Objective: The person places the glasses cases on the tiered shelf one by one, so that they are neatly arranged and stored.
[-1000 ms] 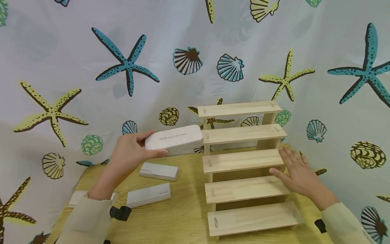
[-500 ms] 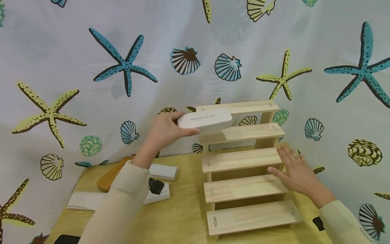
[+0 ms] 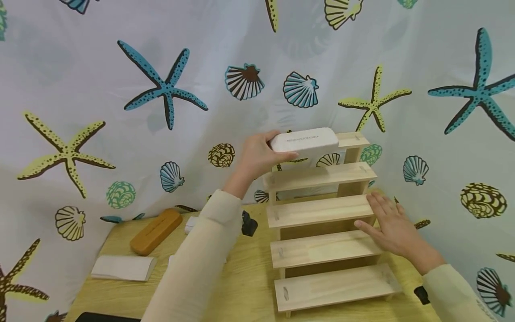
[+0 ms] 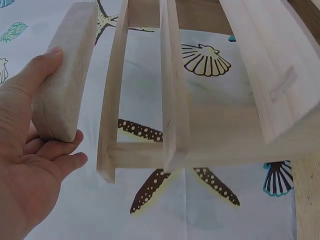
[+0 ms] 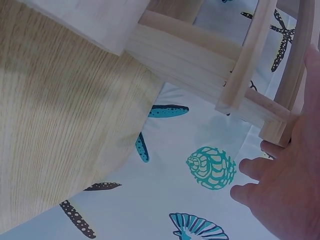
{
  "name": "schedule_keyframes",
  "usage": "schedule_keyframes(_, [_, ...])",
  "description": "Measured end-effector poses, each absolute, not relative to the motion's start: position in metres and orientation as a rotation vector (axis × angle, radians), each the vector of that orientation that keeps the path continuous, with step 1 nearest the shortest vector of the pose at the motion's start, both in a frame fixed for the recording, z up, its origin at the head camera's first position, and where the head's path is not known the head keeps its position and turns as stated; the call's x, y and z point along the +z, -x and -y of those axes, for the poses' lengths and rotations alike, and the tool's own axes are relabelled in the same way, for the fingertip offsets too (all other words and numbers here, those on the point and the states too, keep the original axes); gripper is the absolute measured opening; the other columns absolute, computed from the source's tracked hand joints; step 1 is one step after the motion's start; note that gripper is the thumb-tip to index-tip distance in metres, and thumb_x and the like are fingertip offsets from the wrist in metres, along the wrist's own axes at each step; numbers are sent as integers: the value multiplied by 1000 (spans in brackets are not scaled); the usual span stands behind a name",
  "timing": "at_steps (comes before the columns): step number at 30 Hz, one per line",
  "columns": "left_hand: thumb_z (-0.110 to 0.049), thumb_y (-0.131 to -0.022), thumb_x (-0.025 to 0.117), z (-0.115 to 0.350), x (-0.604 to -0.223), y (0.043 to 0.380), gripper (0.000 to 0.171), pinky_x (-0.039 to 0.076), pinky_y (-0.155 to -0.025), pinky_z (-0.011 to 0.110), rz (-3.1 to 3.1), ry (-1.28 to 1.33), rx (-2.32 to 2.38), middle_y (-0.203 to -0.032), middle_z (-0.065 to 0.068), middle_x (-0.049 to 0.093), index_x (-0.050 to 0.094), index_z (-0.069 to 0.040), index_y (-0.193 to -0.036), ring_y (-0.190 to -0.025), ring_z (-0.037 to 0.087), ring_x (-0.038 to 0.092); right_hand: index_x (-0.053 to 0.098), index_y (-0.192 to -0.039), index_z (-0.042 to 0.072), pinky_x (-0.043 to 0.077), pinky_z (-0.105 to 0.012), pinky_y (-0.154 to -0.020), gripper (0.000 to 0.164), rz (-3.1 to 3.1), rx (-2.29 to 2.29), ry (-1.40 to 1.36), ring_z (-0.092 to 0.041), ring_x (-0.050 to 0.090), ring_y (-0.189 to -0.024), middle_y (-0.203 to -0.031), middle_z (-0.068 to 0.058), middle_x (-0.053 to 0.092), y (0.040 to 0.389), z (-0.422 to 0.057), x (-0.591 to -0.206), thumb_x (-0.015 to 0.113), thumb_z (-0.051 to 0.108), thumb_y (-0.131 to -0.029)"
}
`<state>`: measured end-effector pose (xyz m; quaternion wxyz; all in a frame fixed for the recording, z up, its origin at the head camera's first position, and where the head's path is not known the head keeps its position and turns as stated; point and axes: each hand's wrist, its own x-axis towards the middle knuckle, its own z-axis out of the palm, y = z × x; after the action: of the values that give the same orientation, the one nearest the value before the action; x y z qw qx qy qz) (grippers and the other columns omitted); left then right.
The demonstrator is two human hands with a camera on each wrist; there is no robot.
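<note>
A white glasses case (image 3: pixel 305 141) with small lettering on its lid is in my left hand (image 3: pixel 257 154), gripped at its left end between thumb and fingers. It overlaps the top step of the wooden tiered rack (image 3: pixel 319 211) in the head view. In the left wrist view, a gap shows between the glasses case (image 4: pixel 70 75) and the rack's top board (image 4: pixel 112 95). My right hand (image 3: pixel 392 228) rests at the right end of the rack's middle step, fingers extended. Part of that hand (image 5: pixel 285 185) shows against the rack's side in the right wrist view.
On the wooden table (image 3: pixel 249 277), left of the rack, lie a brown glasses case (image 3: pixel 156 231) and a white case (image 3: pixel 122 267). More white cases are mostly hidden behind my left sleeve (image 3: pixel 201 264). A black object (image 3: pixel 104 317) shows at the bottom edge. A patterned curtain (image 3: pixel 249 36) hangs behind.
My left hand has carried the white glasses case up and to the right, from beside the rack to its top step. The brown case has come into view. My right hand has stayed put.
</note>
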<state>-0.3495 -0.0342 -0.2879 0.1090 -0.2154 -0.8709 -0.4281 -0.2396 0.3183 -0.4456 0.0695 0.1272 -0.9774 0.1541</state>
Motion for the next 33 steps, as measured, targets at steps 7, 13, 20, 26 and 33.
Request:
schedule_keyframes(7, [-36,-84,91,-5,-289,360,62,48,-74,24,2568,668,-1271,-121,10,75,69,-5,-133,-96,19,62,15,-168,-1,11,-79,-121,93,2943,493,-372,-54,15,-158,-174,-29,13,239,-318,-449,52,59,-106])
schedule_keyframes(13, [-36,-85,91,-36,-289,369,70,56,-93,32,2576,619,-1267,-129,12,73,64,-2,-141,-110,22,66,15,-168,0,12,-79,-120,93,2940,512,-372,-53,15,-158,-174,-28,14,241,-318,-448,52,59,-107])
schedule_keyframes(20, [-33,-86,90,-62,-294,371,70,55,-95,33,2617,604,-1300,-127,10,73,62,-3,-142,-110,21,66,15,-168,0,12,-81,-119,93,2941,532,-366,-53,15,-159,-174,-28,14,242,-319,-450,52,59,-107])
schedule_keyframes(26, [-33,-91,85,-68,-295,373,60,54,-97,38,2621,660,-1245,-123,11,71,62,-3,-137,-107,23,65,13,-168,-1,14,-80,-119,93,2938,515,-363,-53,16,-158,-173,-29,14,241,-319,-451,51,58,-107])
schedule_keyframes(33, [-36,-93,83,-71,-295,375,55,55,-95,38,2659,664,-1145,-119,12,72,63,-3,-132,-104,24,65,15,-168,-2,16,-79,-119,92,2927,514,-371,-54,18,-157,-173,-28,15,242,-320,-451,52,57,-107])
